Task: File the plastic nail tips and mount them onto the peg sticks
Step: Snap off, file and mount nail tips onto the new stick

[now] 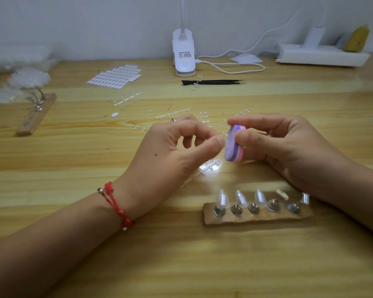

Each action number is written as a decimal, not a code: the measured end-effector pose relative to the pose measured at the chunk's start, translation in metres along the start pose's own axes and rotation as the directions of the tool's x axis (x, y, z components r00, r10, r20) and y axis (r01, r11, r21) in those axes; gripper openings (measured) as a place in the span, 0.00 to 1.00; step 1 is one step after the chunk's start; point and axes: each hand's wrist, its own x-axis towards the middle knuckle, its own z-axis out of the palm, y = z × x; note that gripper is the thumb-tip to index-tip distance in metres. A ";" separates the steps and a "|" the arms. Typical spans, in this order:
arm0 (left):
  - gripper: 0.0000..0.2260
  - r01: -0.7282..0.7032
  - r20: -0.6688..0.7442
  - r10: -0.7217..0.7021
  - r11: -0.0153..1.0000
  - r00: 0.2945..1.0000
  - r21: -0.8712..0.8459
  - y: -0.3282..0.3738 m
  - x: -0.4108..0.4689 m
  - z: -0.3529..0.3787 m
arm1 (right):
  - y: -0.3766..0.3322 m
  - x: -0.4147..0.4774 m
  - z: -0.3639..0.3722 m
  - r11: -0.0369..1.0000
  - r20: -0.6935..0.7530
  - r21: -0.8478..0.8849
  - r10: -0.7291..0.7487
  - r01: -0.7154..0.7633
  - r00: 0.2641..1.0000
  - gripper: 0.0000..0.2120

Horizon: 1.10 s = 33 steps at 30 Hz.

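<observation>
Pinching a purple and pink nail file [234,144] in my right hand [289,145], I press my left hand [177,151] thumb and forefinger together against its edge; whether a nail tip sits between them I cannot tell; near my right wrist on the desk [73,160], a wooden peg holder [256,215] carries three clear nail tips [241,198].

Near the clip lamp [183,53] lie two wooden peg holders [256,214] [36,114], the nearer with five pegs [254,207] and three clear nail tips [241,198], plus one filing block [234,143], one sticker sheet [116,76] and one black tweezers [212,82].
</observation>
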 end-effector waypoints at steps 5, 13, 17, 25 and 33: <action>0.05 0.013 0.019 -0.013 1.000 1.000 0.003 0.000 0.000 0.000 | 0.000 0.001 0.000 1.000 0.013 0.005 -0.021 0.020 1.000 0.19; 0.06 0.038 0.038 -0.038 0.999 0.999 -0.005 0.001 0.000 0.000 | 0.001 0.002 0.000 1.000 0.026 0.001 -0.022 0.022 0.999 0.15; 0.05 0.016 0.008 -0.016 0.999 1.000 -0.027 0.001 0.000 -0.001 | 0.001 0.002 0.000 1.000 0.018 0.007 -0.020 0.020 1.000 0.15; 0.04 -0.013 0.009 0.013 1.000 1.000 0.007 -0.001 0.001 -0.001 | 0.001 0.003 -0.002 1.000 0.005 0.017 -0.018 0.018 1.000 0.15; 0.05 -0.038 0.033 0.037 0.999 0.999 0.025 -0.003 0.001 0.000 | 0.001 0.003 0.001 0.999 0.010 0.040 -0.034 0.034 0.999 0.13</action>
